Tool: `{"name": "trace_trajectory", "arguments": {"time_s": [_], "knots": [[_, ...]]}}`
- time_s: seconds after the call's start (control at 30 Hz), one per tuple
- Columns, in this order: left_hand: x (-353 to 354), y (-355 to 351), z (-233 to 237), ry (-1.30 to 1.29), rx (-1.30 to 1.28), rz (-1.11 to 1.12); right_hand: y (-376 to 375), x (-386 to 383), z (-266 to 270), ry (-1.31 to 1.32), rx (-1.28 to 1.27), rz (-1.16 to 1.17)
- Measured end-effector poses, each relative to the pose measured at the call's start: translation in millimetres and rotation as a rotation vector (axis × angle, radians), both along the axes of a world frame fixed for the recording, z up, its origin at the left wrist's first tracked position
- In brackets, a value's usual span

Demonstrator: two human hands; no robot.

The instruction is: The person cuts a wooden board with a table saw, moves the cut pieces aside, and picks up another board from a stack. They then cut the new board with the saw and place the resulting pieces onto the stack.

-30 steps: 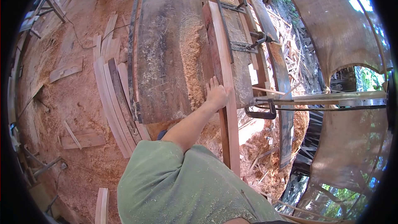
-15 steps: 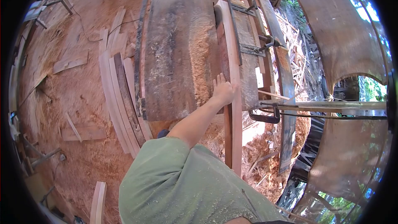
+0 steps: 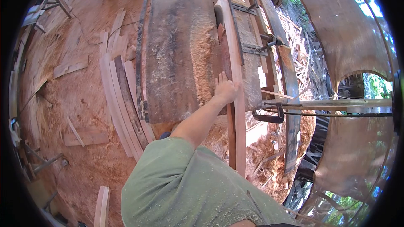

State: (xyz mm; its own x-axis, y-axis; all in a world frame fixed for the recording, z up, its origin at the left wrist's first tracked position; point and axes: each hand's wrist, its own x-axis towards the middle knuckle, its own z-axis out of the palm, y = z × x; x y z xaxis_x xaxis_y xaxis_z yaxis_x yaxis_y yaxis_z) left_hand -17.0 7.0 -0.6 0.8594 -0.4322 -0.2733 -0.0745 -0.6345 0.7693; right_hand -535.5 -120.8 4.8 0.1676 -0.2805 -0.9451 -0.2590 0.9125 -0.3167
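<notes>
My left hand (image 3: pixel 226 89) lies palm down, fingers stretched and spread, at the left side of a long pale wooden plank (image 3: pixel 240 130). Its thumb side touches the plank, which runs lengthwise along the worn work table (image 3: pixel 172 50) and overhangs its near edge. A darker brown face shows on the plank's left side. Close to the far end of the plank, a dark curved edge (image 3: pixel 218 14) stands up from the tabletop. Along its right side runs a straight dark guide bar (image 3: pixel 234 29). My right hand is out of view.
A C-clamp (image 3: pixel 269 115) grips the table's near right corner, and another clamp (image 3: pixel 271 40) sits farther back. Sawdust (image 3: pixel 202 59) streaks the tabletop. Several long boards (image 3: pixel 122 105) lie left of the table on the sawdust-covered floor. A horizontal beam (image 3: pixel 345 104) extends to the right.
The view has shifted slightly. A splintered reddish bit now shows beside the plank near the dark curved edge. My left hand keeps almost the same place and pose against the plank.
</notes>
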Motion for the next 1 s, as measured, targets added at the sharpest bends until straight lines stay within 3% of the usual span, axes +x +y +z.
{"name": "trace_trajectory", "arguments": {"time_s": [1.0], "knots": [[-11, 6, 17, 0.008, 0.009, -0.058, 35, 35, -25, -0.118, 0.078, -0.03]]}}
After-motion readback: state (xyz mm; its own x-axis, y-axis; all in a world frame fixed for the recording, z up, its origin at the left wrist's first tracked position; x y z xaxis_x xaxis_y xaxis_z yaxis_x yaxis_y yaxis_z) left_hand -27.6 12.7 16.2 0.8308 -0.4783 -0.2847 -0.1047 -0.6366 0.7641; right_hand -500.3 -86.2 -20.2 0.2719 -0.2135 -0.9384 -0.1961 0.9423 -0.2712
